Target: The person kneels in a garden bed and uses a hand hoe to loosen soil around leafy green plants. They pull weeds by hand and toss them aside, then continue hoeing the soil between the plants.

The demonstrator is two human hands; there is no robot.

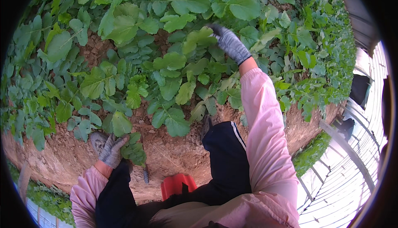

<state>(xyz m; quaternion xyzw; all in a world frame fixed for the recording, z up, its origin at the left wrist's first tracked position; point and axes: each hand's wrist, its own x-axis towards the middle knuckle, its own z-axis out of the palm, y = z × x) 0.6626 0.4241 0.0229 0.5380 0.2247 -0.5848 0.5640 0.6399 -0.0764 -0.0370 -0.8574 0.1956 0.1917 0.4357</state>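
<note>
My left hand (113,150), in a grey knitted glove, is low at the left, beside my shoe (99,141). Its fingers are bent against lobed green leaves (134,150), and whether they grip a stem is hidden. My right hand (229,43), in a matching glove with dark fingertips, reaches out over the leafy crop (174,61). Its fingertips are at the edge of a pale green leaf (199,39), partly blurred, so its hold cannot be told. Broad lobed leaves surround both hands.
Bare brown soil (168,147) runs along the crop's near edge. A red plastic object (178,184) sits between my legs. A small ribbed grey item (146,175) lies on the soil. Greenhouse framing (348,153) and a dark item (360,89) stand at the right.
</note>
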